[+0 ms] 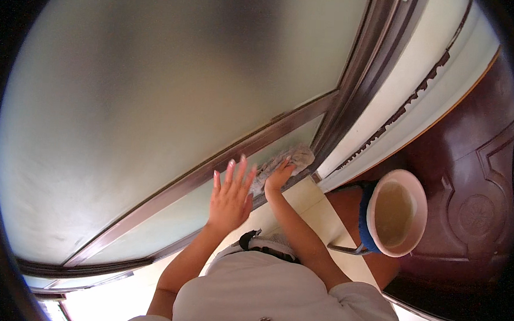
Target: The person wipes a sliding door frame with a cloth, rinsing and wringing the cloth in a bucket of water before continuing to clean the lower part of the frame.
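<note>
Before me stands a frosted glass panel (pixel 165 106) in a dark brown frame, with a crossbar (pixel 154 195) dividing it from a narrow lower pane (pixel 174 215). My right hand (pixel 280 174) presses a greyish, fluffy cleaning cloth (pixel 297 157) against that lower pane, near its right corner. Raised near the crossbar is my left hand (pixel 231 198), its fingers spread and nothing in it. Whether its fingertips touch the frame I cannot tell. Part of the cloth is hidden behind my hands.
To my right a pink bucket (pixel 420 221) of cloudy water rests on a stool with a blue seat (pixel 365 223). Behind it is a dark red carved wooden door (pixel 476 210). A white wall edge (pixel 395 97) with a jagged dark strip separates the two. Pale floor tiles (pixel 310 205) lie below.
</note>
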{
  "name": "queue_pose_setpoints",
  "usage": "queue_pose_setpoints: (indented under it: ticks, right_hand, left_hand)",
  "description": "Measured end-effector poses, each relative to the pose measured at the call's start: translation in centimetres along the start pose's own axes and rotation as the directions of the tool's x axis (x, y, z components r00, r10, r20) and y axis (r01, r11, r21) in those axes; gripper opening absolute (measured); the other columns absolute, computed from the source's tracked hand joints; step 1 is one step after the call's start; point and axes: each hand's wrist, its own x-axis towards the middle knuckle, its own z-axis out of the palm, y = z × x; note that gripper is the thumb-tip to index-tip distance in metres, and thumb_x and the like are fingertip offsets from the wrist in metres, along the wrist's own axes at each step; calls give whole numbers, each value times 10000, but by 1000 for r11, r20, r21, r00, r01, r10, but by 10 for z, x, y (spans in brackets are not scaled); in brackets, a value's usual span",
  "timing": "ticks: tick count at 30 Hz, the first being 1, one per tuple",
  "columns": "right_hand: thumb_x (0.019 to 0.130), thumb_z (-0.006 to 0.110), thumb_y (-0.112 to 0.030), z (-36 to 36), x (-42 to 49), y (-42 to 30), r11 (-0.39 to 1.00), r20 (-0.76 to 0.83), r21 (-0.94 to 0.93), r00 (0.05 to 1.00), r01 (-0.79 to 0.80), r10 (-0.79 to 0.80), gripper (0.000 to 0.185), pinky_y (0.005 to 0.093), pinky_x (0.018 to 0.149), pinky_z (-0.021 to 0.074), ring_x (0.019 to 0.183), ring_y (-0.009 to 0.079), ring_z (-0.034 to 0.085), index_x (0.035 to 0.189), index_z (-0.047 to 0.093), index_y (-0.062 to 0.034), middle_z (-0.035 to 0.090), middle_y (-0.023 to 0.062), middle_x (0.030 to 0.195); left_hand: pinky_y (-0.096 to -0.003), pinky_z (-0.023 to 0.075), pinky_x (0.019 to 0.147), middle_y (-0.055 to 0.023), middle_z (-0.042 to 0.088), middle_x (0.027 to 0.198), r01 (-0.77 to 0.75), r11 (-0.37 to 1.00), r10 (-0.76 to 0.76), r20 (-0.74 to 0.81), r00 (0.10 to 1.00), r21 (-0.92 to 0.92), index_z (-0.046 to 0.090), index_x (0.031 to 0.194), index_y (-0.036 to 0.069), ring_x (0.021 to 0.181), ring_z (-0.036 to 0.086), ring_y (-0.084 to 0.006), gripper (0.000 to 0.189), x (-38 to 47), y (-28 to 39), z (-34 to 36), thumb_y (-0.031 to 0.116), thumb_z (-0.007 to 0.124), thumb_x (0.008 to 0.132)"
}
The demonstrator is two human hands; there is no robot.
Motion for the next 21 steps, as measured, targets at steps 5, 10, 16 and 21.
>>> queue_pose_setpoints:
  ticks: [5, 10, 16, 21]
  right_hand:
    - [941, 468, -310, -19, 11, -10, 852, 176, 279, 896, -444, 409, 406, 373, 709, 463, 864, 276, 542, 1096, 474, 65, 561, 190, 1023]
    - [885, 552, -223, -11, 3, -99, 807, 147, 511, 955, -297, 258, 285, 316, 867, 400, 994, 178, 502, 1088, 516, -26, 537, 70, 1121]
    - [921, 517, -209, -13, -19, -172, 776, 237, 587, 965, -233, 111, 274, 274, 820, 372, 905, 121, 479, 1106, 502, -6, 536, 52, 1001]
    - [917, 518, -185, -7, -15, -152, 936, 224, 349, 974, -44, -38, 232, 270, 838, 384, 964, 128, 476, 1048, 519, 7, 538, 60, 1070]
  left_hand:
    - [-510, 221, 1038, -46, 250, 1468, 39, 936, -15, -74, 997, 349, 277, 1418, 151, 1334, 245, -236, 687, 3, -28, 51, 263, 575, 808]
    - [-477, 168, 1063, -35, 256, 1467, 64, 887, -6, -128, 992, 456, 282, 1418, 166, 1353, 208, -220, 673, 3, -26, 58, 291, 546, 811]
    - [-408, 62, 1096, 49, 271, 1462, 109, 922, -77, -102, 992, 372, 320, 1403, 191, 1365, 177, -140, 650, 2, -22, 52, 220, 503, 780]
    - [-430, 146, 1094, -29, 259, 1466, 71, 995, -70, -13, 997, 72, 323, 1393, 138, 1366, 190, -210, 672, -20, -23, 45, 159, 538, 757]
